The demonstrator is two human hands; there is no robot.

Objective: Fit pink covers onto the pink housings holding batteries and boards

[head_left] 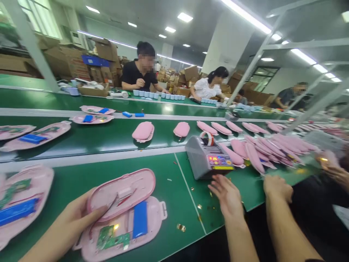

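Note:
My left hand point(79, 218) pinches the end of a pink oval shell cover point(122, 193), inner side up with a small white part and thin wires in it, tilted above its mate. That mate, a pink lower shell point(155, 222), lies on the green bench with a blue battery point(140, 220) and a green circuit board point(113, 238) lit by a small glowing light. My right hand point(227, 194), fingers apart, is just below the front of a grey tape dispenser point(204, 160) with a lit display. Whether its fingertips touch the dispenser or a bit of tape, I cannot tell.
Another open pink shell point(45, 185) lies at left. Further shells ride the green conveyor point(120, 136), with closed pink units point(269, 147) piled at right. A co-worker's fist point(278, 187) is near my right hand. Tape scraps point(181, 227) dot the bench. People sit across.

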